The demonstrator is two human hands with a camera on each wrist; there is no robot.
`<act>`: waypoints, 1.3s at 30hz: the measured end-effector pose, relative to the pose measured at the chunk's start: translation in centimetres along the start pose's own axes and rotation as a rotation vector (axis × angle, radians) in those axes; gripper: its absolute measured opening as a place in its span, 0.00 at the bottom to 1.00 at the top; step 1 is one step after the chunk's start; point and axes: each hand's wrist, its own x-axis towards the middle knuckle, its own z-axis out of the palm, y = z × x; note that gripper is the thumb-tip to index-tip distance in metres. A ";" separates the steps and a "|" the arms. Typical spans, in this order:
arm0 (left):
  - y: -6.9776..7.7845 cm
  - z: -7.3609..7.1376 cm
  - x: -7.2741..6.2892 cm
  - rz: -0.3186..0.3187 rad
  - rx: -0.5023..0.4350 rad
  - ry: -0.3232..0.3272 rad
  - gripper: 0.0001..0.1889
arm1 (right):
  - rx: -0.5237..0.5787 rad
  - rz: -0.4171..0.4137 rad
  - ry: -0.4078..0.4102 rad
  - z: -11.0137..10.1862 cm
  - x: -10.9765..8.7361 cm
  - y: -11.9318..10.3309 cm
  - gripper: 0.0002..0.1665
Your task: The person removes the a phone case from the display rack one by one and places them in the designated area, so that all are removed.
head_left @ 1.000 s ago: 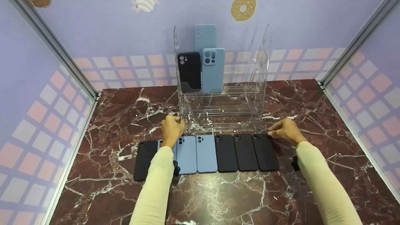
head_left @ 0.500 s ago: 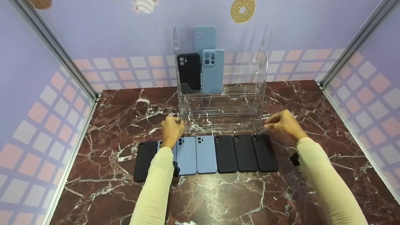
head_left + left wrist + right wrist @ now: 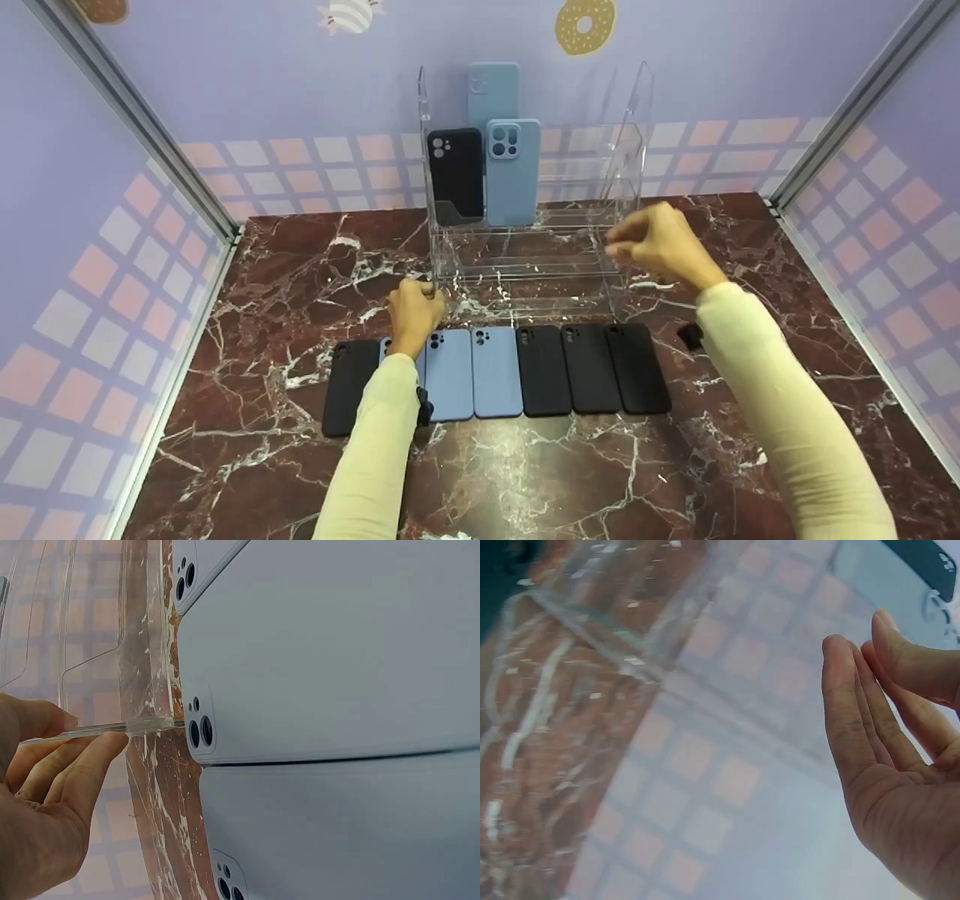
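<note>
Lifted over the past second from beside the black case at the row's right end, the right hand (image 3: 664, 236) now hangs next to the side panel of a clear stand (image 3: 540, 274), between 3 and 4 o'clock from the stand's middle. Its fingers reach out nearly straight, thumb apart from them, with nothing held; whether the blurred fingertips meet the panel cannot be told. At the stand's near corner, toward 7 o'clock, the left hand (image 3: 414, 311) has kept its place, pinching the edge of the other clear panel between thumb and fingers.

Seven phone cases lie side by side on the marbled tabletop (image 3: 525, 487) at 6 o'clock from the stand: one black case (image 3: 352, 386) at the left end, three blue cases (image 3: 496, 371), the first mostly covered by the left hand and forearm, then three black cases (image 3: 592, 367). Three more stand upright in the rack: a black case with camera cut-outs (image 3: 456, 172) toward 10 o'clock, a light-blue case (image 3: 514, 180) at 11 o'clock, and a second light-blue case (image 3: 493, 90) higher behind, also toward 11 o'clock. Beyond, a lilac wall (image 3: 247, 67) bears a printed doughnut (image 3: 568, 28) near 12 o'clock.
</note>
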 end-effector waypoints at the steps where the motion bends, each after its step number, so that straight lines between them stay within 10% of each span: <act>1: 0.0 0.0 0.0 0.001 0.000 -0.002 0.09 | 0.007 -0.010 0.006 0.0 0.3 -0.7 0.16; 20: 0.1 0.2 -0.2 0.000 -0.005 0.016 0.09 | -0.034 -0.241 0.264 2.3 6.1 -8.9 0.37; 39: 0.0 0.0 -0.1 -0.011 -0.002 0.009 0.08 | -0.209 -0.387 0.195 2.7 8.4 -10.9 0.37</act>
